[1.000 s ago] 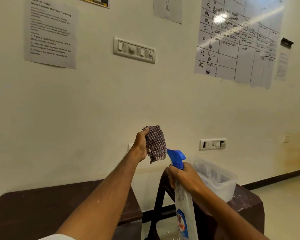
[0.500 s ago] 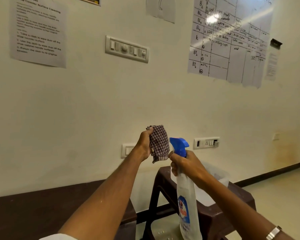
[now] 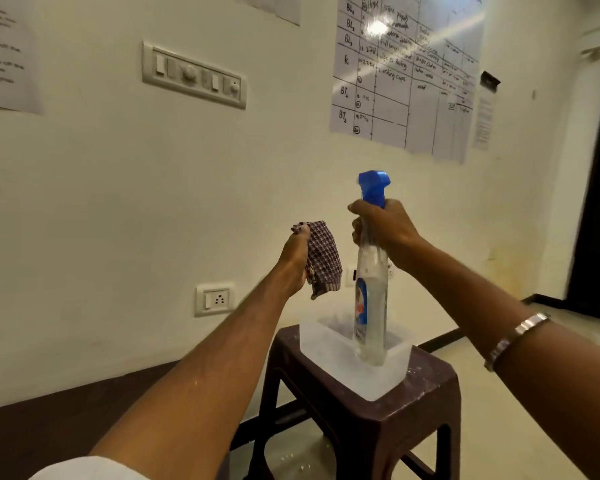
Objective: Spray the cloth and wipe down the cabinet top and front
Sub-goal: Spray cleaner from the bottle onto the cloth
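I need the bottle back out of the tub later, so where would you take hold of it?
Take the spray bottle at its narrow neck just under the blue trigger head, where the right hand grips it now. Come from above: it stands upright and the clear tub walls ring its base.

Wall notice (image 3: 4, 53) blurred, cut off at left.

Dark brown plastic stool (image 3: 392, 407) stands on pale tiled floor (image 3: 499, 393), near the wall. Clear plastic tub (image 3: 329, 351) sits directly on stool top, twd its back-left. Dark cabinet top (image 3: 49, 441) lies left of stool, lower-left of view.
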